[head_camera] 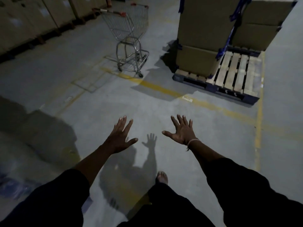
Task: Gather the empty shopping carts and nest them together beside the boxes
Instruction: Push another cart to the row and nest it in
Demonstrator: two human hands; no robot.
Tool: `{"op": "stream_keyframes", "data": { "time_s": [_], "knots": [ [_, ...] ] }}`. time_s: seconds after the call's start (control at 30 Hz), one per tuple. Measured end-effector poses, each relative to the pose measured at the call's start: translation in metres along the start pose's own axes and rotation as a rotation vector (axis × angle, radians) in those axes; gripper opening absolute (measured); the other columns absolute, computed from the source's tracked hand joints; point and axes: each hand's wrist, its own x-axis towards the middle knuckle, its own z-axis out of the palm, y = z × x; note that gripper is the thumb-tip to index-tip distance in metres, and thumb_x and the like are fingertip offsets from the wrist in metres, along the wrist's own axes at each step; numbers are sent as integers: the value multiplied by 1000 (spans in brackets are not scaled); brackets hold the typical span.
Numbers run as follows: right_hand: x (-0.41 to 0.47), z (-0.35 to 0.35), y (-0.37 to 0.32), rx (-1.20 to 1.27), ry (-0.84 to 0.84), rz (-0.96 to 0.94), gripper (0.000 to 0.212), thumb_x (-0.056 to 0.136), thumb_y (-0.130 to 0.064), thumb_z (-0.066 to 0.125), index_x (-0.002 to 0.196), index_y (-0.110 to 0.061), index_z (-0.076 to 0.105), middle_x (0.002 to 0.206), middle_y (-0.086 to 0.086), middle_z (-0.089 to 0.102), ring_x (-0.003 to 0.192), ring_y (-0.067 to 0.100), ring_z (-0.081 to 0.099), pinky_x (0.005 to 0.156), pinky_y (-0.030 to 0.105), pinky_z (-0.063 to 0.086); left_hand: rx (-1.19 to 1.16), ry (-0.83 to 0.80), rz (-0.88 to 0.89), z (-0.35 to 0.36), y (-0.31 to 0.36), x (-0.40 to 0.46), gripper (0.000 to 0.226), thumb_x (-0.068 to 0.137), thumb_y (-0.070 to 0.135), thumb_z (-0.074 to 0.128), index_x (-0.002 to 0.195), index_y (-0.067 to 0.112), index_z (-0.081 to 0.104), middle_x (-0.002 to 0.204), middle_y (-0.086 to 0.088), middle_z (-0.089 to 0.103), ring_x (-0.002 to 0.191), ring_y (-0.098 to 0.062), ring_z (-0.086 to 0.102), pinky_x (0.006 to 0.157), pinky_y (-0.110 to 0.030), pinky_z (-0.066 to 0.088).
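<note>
**Hands free, one cart ahead**

From my head camera: the risk here is the shopping cart (129, 35) itself. It stands far ahead on wheels, just left of the stacked boxes (203, 38) on the pallet (236, 76); shove it carelessly and I judge it could roll off line or clip the pallet corner. It's dim, too, and my bare foot (162, 176) is near where those wheels will pass. Only one cart shows. My left hand (120, 136) and right hand (182, 131) reach forward, palms down, fingers spread wide, gripping nothing, well short of the cart.
</note>
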Motion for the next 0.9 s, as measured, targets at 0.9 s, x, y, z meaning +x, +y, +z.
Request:
{"op": "stream_keyframes", "data": {
  "time_s": [0.9],
  "knots": [
    [614, -158, -137, -61, 68, -113, 122, 69, -100, 26, 168, -30, 12, 175, 7, 0, 161, 30, -6, 125, 60, -9, 9, 84, 15, -190, -315, 522, 98, 95, 61, 56, 164, 21, 0, 168, -11, -20, 155, -31, -21, 124, -53, 1]
  ]
}}
